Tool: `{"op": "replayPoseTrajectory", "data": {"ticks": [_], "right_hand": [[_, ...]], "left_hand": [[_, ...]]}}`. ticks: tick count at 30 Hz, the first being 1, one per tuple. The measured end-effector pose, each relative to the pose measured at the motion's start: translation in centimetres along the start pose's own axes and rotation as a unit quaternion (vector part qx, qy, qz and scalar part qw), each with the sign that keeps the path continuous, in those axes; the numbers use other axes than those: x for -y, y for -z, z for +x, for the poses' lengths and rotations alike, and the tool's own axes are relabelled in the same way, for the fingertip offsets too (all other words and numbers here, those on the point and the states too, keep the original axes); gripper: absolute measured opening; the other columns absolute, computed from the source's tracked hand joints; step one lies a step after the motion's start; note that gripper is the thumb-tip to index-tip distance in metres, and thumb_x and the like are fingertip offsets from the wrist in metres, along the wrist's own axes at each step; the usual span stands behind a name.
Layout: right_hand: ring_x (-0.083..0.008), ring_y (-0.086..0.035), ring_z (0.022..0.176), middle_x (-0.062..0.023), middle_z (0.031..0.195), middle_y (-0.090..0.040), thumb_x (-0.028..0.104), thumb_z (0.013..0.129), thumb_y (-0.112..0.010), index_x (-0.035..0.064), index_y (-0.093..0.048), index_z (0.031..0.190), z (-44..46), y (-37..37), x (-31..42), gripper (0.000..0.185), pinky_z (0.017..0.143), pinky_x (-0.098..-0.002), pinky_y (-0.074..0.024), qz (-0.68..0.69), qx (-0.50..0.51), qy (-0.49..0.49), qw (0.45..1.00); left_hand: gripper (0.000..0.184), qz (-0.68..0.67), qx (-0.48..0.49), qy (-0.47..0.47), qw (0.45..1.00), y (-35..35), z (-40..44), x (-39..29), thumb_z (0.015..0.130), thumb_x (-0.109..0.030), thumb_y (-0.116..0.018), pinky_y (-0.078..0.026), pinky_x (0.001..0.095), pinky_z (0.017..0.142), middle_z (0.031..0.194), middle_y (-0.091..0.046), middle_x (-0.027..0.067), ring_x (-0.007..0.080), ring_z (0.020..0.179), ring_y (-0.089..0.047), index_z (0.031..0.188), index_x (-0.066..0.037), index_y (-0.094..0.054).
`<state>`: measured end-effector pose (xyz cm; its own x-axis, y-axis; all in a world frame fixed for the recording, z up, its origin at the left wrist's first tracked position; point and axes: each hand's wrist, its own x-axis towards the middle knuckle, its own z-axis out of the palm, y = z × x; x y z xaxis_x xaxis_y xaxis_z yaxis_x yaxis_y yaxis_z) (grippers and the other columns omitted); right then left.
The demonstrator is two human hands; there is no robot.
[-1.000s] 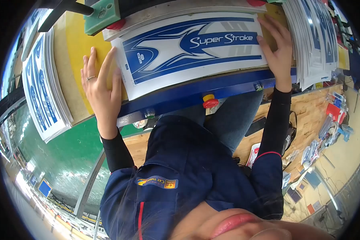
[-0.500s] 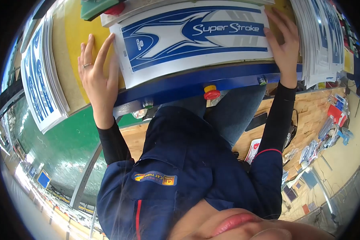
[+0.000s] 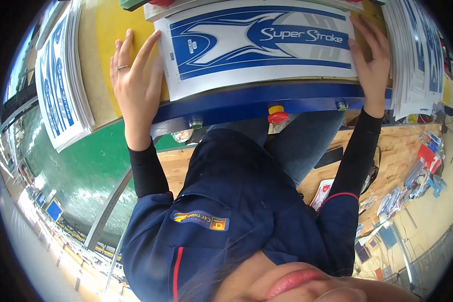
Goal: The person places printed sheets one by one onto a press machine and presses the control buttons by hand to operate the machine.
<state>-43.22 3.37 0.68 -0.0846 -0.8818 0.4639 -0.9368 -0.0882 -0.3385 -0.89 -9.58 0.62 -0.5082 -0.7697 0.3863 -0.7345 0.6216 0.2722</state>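
A white sheet (image 3: 259,43) printed in blue with "Super Stroke" lies flat on the work surface in front of me. At its left edge is my left hand (image 3: 138,80), fingers spread, index fingertip touching the sheet's border and a ring on one finger. My right hand (image 3: 373,60) rests at the opposite short edge with its fingers apart, thumb and fingertips against the sheet. Neither hand is wrapped around anything. The far edge of the sheet meets a pale bar (image 3: 161,11) of the machine.
Stacks of similar printed sheets stand at the left (image 3: 60,85) and right (image 3: 419,60). Along the blue front edge (image 3: 226,102) sit a red emergency-stop button (image 3: 277,116) and green buttons (image 3: 196,124). A phone-like dark object (image 3: 328,157) lies on a wooden surface below.
The whole scene has shifted right and slightly up in the view. Both hands keep their places at the sheet's two ends; the sheet looks unmoved against the machine.
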Motion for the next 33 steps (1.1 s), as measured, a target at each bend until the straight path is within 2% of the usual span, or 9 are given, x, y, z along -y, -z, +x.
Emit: {"op": "replayPoseTrajectory", "data": {"ticks": [2, 5, 15, 18, 21, 25, 26, 32, 33], "right_hand": [[-0.0287, -0.054, 0.129, -0.0071, 0.140, -0.060, 0.018, 0.091, -0.067, 0.0199, -0.068, 0.131, -0.2, -0.1, -0.3, 0.040, 0.113, -0.0410, -0.0378, -0.003, 0.003, -0.001, 1.000], [-0.0306, -0.058, 0.123, -0.0079, 0.136, -0.063, 0.026, 0.088, -0.070, 0.0224, -0.071, 0.126, -0.2, -0.5, -1.1, 0.038, 0.107, -0.0411, -0.0434, -0.002, -0.019, 0.020, 1.000], [-0.0293, -0.057, 0.126, -0.0067, 0.138, -0.062, 0.030, 0.090, -0.068, 0.0245, -0.070, 0.128, -0.5, -0.6, -1.2, 0.038, 0.110, -0.0438, -0.0410, -0.022, -0.015, 0.006, 1.000], [-0.0289, -0.057, 0.125, -0.0063, 0.136, -0.063, 0.029, 0.090, -0.069, 0.0241, -0.070, 0.127, -0.4, -0.5, -1.1, 0.038, 0.110, -0.0427, -0.0418, -0.018, -0.015, 0.018, 1.000], [-0.0299, -0.053, 0.130, -0.0074, 0.140, -0.061, 0.020, 0.091, -0.068, 0.0206, -0.068, 0.131, -0.3, -0.1, -0.6, 0.041, 0.112, -0.0407, -0.0381, -0.024, -0.001, 0.014, 1.000], [-0.0309, -0.053, 0.129, -0.0081, 0.139, -0.061, 0.021, 0.090, -0.068, 0.0198, -0.068, 0.130, -0.2, 0.0, -0.5, 0.040, 0.111, -0.0413, -0.0387, -0.010, 0.003, 0.015, 1.000], [-0.0407, -0.049, 0.130, -0.0179, 0.138, -0.055, 0.010, 0.081, -0.070, 0.0098, -0.066, 0.126, 0.4, 1.2, 2.7, 0.045, 0.109, -0.0462, -0.0388, -0.031, 0.030, -0.089, 0.995], [-0.0393, -0.049, 0.130, -0.0173, 0.138, -0.055, 0.012, 0.081, -0.071, 0.0111, -0.066, 0.128, 0.1, 1.1, 2.5, 0.047, 0.110, -0.0463, -0.0378, -0.037, 0.026, -0.092, 0.995], [-0.0367, -0.050, 0.130, -0.0144, 0.138, -0.057, 0.014, 0.084, -0.070, 0.0139, -0.067, 0.129, 0.0, 0.8, 1.7, 0.045, 0.111, -0.0449, -0.0379, -0.032, 0.017, -0.060, 0.998]], "left_hand": [[0.039, -0.008, -0.001, -0.001, 1.000, -0.1, -0.1, 0.1, 0.093, -0.022, -0.063, -0.028, 0.0506, 0.118, 0.148, -0.051, 0.0190, 0.0415, 0.140, -0.044, 0.131, -0.026, -0.068], [0.038, -0.005, -0.004, -0.005, 1.000, -0.1, -0.1, 0.2, 0.094, -0.024, -0.062, -0.027, 0.0513, 0.118, 0.148, -0.051, 0.0191, 0.0417, 0.140, -0.043, 0.131, -0.026, -0.068], [0.037, 0.004, -0.009, -0.013, 1.000, -0.4, -0.2, 0.6, 0.096, -0.028, -0.062, -0.027, 0.0518, 0.118, 0.148, -0.052, 0.0179, 0.0406, 0.141, -0.043, 0.132, -0.028, -0.068], [0.037, -0.003, -0.009, -0.012, 1.000, -0.3, -0.2, 0.5, 0.094, -0.026, -0.062, -0.028, 0.0511, 0.118, 0.147, -0.052, 0.0186, 0.0408, 0.140, -0.043, 0.131, -0.027, -0.068], [0.039, -0.007, 0.000, -0.001, 1.000, 0.0, 0.0, 0.0, 0.093, -0.023, -0.063, -0.028, 0.0504, 0.118, 0.147, -0.052, 0.0190, 0.0411, 0.140, -0.043, 0.131, -0.027, -0.068], [0.041, -0.011, -0.001, 0.000, 1.000, 0.0, 0.0, 0.0, 0.092, -0.020, -0.063, -0.029, 0.0499, 0.118, 0.148, -0.051, 0.0182, 0.0408, 0.140, -0.043, 0.132, -0.027, -0.068], [0.041, -0.003, 0.001, 0.001, 1.000, 0.0, -0.1, 0.0, 0.092, -0.019, -0.063, -0.029, 0.0496, 0.118, 0.148, -0.051, 0.0171, 0.0404, 0.141, -0.043, 0.132, -0.027, -0.068], [0.041, 0.000, 0.003, 0.005, 1.000, 0.0, 0.0, -0.1, 0.092, -0.019, -0.063, -0.029, 0.0501, 0.118, 0.149, -0.051, 0.0156, 0.0396, 0.141, -0.042, 0.132, -0.027, -0.068], [0.041, 0.001, 0.003, 0.004, 1.000, 0.0, 0.0, 0.0, 0.092, -0.019, -0.063, -0.029, 0.0503, 0.118, 0.149, -0.051, 0.0155, 0.0395, 0.141, -0.042, 0.132, -0.027, -0.068]]}}
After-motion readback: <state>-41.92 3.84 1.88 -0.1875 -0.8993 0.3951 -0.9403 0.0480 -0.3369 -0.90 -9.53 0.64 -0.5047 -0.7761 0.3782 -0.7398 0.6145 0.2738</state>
